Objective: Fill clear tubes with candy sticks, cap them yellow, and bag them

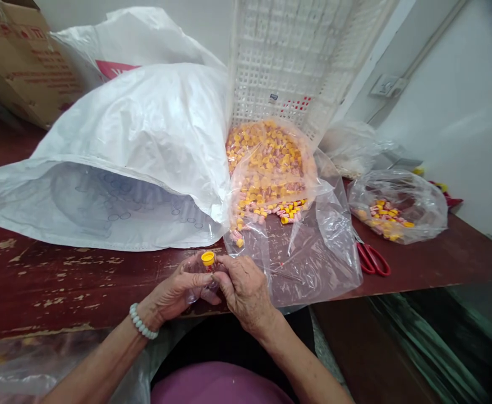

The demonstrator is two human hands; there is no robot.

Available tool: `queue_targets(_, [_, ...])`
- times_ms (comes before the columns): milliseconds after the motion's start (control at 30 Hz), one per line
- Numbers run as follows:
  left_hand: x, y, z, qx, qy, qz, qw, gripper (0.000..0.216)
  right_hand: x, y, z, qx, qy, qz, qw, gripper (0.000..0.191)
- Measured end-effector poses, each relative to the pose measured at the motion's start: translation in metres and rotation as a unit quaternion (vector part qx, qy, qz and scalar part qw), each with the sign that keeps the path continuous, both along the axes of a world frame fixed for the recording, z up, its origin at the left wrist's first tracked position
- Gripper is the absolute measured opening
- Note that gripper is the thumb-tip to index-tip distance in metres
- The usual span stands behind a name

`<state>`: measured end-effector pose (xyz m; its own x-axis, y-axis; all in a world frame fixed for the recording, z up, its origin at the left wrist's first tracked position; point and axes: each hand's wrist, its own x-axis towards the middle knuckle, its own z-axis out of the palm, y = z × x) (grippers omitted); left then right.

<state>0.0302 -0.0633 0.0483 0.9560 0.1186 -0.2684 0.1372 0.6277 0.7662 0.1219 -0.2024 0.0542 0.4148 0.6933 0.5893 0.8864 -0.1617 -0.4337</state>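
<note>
Over the table's front edge, my left hand [191,280] is closed round a clear plastic bottle [193,293], partly hidden by the fingers. A small tube with a yellow cap [207,258] stands upright at the bottle's top, with red print below the cap. My right hand [243,286] is closed, its thumb and forefinger pressed against the tube and bottle neck; how much each hand bears cannot be told. Behind them, a clear plastic bag [321,241] lies open with many similar yellow-capped pink tubes [285,212] in it.
A big white sack [153,123] lies open at left, with clear round shapes inside. A white plastic crate [292,62] stands behind the bag. On the right are red-handled scissors [374,260] and a smaller clear bag [428,216] of tubes. A cardboard box [27,62] stands back left.
</note>
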Motion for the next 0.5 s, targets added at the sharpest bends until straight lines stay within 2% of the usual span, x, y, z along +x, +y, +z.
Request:
queue_targets(133, [0.000, 0.001, -0.003, 0.006, 0.008, -0.035, 0.999, 0.048, 0.001, -0.002, 0.006, -0.062, -0.034, -0.007, 0.997, 0.023])
queue_targets(200, [0.002, -0.003, -0.003, 0.002, 0.002, -0.034, 0.999, 0.046, 0.002, -0.003, 0.013, -0.091, -0.047, -0.002, 0.995, 0.023])
queue_targets(267, [0.005, -0.007, -0.001, 0.006, -0.005, -0.012, 1.000, 0.041, 0.009, -0.006, 0.021, -0.076, -0.056, 0.014, 0.995, 0.027])
queue_targets(333, [0.008, -0.008, 0.001, 0.033, 0.001, 0.028, 0.999, 0.037, 0.029, -0.008, 0.027, -0.014, -0.041, 0.004, 0.999, 0.028])
queue_targets(400, [0.010, -0.007, 0.003, 0.087, 0.015, 0.086, 0.992, 0.038, 0.061, -0.007, 0.028, 0.033, 0.011, -0.072, 0.997, 0.023])
queue_targets(433, [0.011, -0.005, 0.003, 0.116, 0.021, 0.115, 0.986, 0.039, 0.079, -0.004, 0.026, 0.035, 0.044, -0.141, 0.988, 0.020])
queue_targets(500, [0.013, -0.002, 0.003, 0.160, 0.020, 0.161, 0.974, 0.042, 0.117, 0.005, 0.017, -0.051, 0.125, -0.235, 0.963, 0.018])
